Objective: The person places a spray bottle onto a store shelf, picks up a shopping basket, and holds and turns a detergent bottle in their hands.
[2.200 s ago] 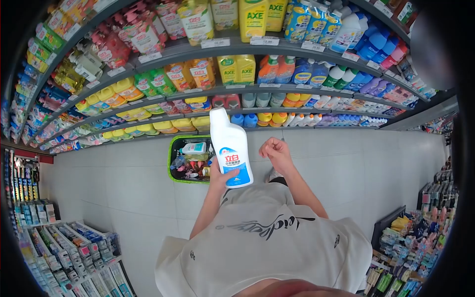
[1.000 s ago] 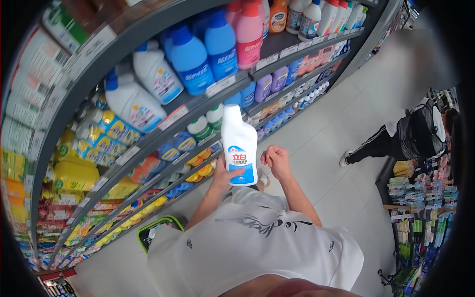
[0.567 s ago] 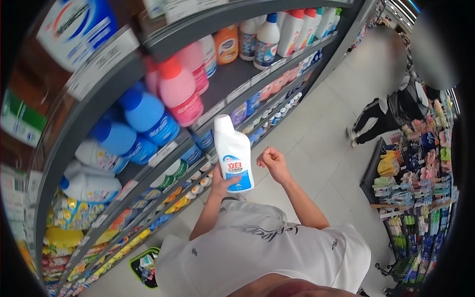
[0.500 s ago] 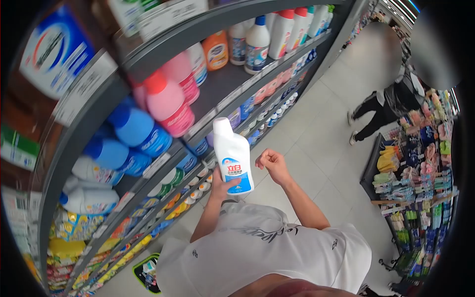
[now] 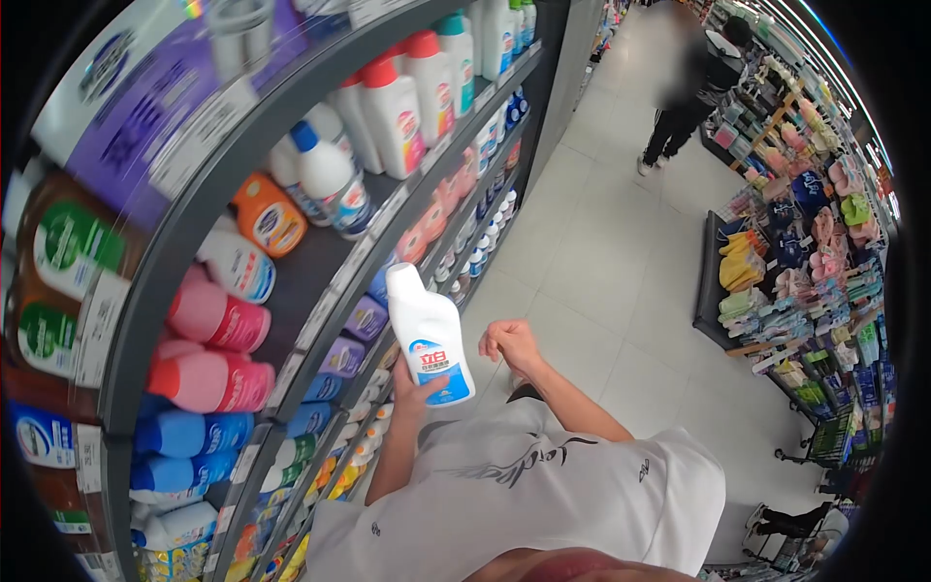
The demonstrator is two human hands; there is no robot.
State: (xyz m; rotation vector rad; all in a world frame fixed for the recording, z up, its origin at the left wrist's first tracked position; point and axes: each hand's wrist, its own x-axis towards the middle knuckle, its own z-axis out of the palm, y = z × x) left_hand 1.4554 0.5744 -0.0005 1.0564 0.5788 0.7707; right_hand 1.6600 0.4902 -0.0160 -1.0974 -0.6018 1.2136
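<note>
A white bottle (image 5: pixel 427 330) with a blue and red label stands nearly upright, tilted a little left, in my left hand (image 5: pixel 411 388). My left fingers wrap round its lower part, with the thumb across the label. To the right of the bottle, my right hand (image 5: pixel 509 346) is raised with its fingers curled in, touching neither bottle nor shelf; whether it holds anything small cannot be made out. Shelves of bottles lie just left of the held bottle, with pink bottles (image 5: pixel 218 325) and a white bottle with a blue cap (image 5: pixel 331 181) on one of them.
Dark shelving (image 5: pixel 308 254) runs along the left. A tiled floor (image 5: pixel 606 262) stretches ahead. A person in dark clothes (image 5: pixel 679 121) stands up the aisle. On the right are a display rack (image 5: pixel 713 281) and a cart (image 5: pixel 829 441); part of another person (image 5: pixel 790 522) shows at lower right.
The view has turned right and moved along the shelves. The green-rimmed basket has left view. My left hand still holds the bottle; my right hand stays curled beside it.
</note>
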